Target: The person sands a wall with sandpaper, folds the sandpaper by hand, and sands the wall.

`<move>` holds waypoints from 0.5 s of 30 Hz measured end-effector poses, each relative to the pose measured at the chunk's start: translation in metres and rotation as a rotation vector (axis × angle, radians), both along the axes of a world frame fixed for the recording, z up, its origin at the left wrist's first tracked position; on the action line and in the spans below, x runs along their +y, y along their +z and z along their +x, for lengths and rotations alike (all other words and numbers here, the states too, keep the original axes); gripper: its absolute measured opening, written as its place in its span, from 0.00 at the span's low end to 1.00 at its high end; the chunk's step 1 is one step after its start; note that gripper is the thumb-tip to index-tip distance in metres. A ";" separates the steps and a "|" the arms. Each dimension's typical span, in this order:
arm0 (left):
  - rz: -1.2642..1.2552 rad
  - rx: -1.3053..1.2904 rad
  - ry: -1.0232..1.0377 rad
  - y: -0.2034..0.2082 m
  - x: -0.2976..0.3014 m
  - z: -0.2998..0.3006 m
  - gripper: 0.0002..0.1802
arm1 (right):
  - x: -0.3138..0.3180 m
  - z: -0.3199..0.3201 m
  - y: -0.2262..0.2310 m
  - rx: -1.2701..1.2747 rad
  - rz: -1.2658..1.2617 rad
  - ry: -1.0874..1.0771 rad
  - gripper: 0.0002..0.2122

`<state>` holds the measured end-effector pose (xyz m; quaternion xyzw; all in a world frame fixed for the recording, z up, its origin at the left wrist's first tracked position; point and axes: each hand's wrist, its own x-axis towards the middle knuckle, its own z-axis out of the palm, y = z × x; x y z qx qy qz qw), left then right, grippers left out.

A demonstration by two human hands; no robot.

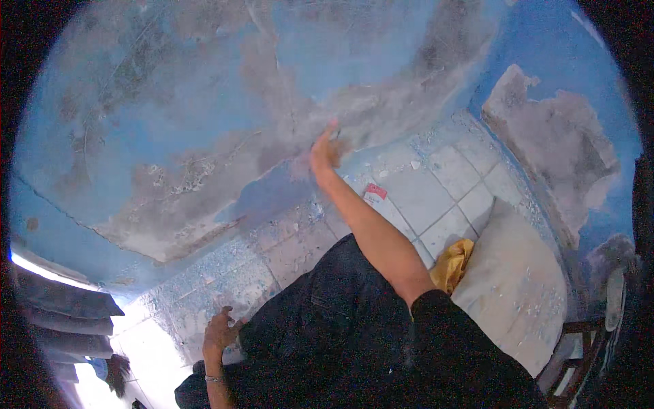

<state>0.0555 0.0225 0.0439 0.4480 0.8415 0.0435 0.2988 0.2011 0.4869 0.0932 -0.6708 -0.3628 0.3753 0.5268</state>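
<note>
Left hand (221, 329): low beside the dark trousers (320, 307), fingers loosely spread and slightly curled, nothing seen in it; whether it touches the floor (409, 194) I cannot tell. A bracelet (214, 379) circles the wrist.
Pale sack-like bundle (521, 293): near the floor's right edge, specked with flakes.
Yellow cloth (448, 267): bunched just beside the bundle's left side.
Red-and-white packet (375, 193): flat on the tiles, toward the floor's far edge.
Paint flakes (221, 269): scattered along that far edge.
Right hand (327, 151): reached out at the wall's foot, blurred; fingers partly bent, grip and contact unclear.
Blue wall (204, 95): rises from the floor's far edge, paint missing in broad grey patches.
</note>
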 end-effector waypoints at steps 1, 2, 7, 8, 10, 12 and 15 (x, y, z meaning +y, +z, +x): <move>-0.015 -0.003 0.007 -0.003 -0.006 -0.003 0.36 | -0.004 -0.003 0.000 0.004 -0.005 0.011 0.52; -0.023 0.000 0.023 -0.003 -0.014 -0.006 0.36 | -0.016 -0.006 0.006 0.064 -0.103 0.106 0.52; 0.029 0.003 0.017 -0.006 -0.020 -0.008 0.33 | -0.048 -0.010 0.029 -0.114 0.089 0.399 0.50; 0.038 -0.003 -0.004 -0.009 -0.014 -0.005 0.33 | -0.033 -0.010 0.022 -0.063 0.117 0.238 0.50; 0.059 0.036 -0.027 -0.013 -0.023 -0.010 0.32 | -0.037 -0.014 0.025 -0.002 0.138 0.104 0.49; 0.042 0.013 0.020 -0.009 -0.025 -0.010 0.32 | -0.048 -0.006 0.037 -0.029 -0.067 0.211 0.49; 0.006 0.000 0.043 0.004 -0.012 0.000 0.33 | -0.041 0.008 0.032 0.260 -0.169 0.258 0.48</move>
